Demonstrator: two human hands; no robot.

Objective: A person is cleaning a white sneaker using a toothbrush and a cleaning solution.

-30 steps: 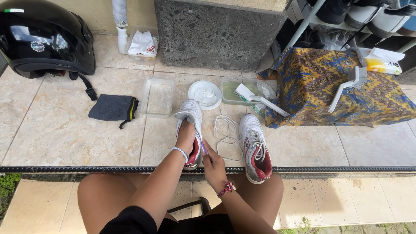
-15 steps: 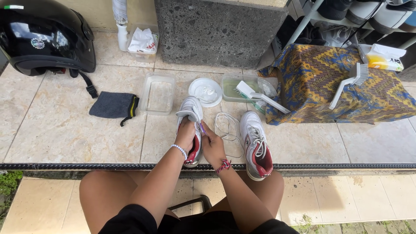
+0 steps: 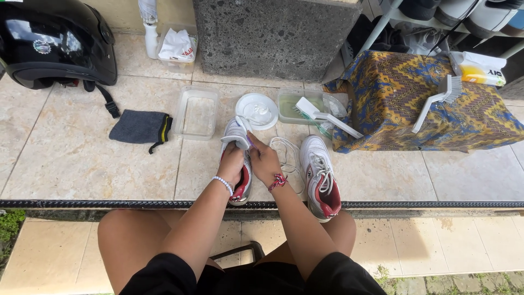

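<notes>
Item: white sneaker with red lining [image 3: 238, 158], lying on the tiled floor [image 3: 76, 158] between the knees, toe away. Judged light, soft-sided, stiff at the sole; best taken by tongue or heel. Left hand [image 3: 231, 162] cupped the upper, fingers closed on it. Right hand [image 3: 263, 161] pinched at the tongue; whether it held anything, cannot tell. Its pair [image 3: 321, 176] lay just right, loose lace [image 3: 284, 155] between
</notes>
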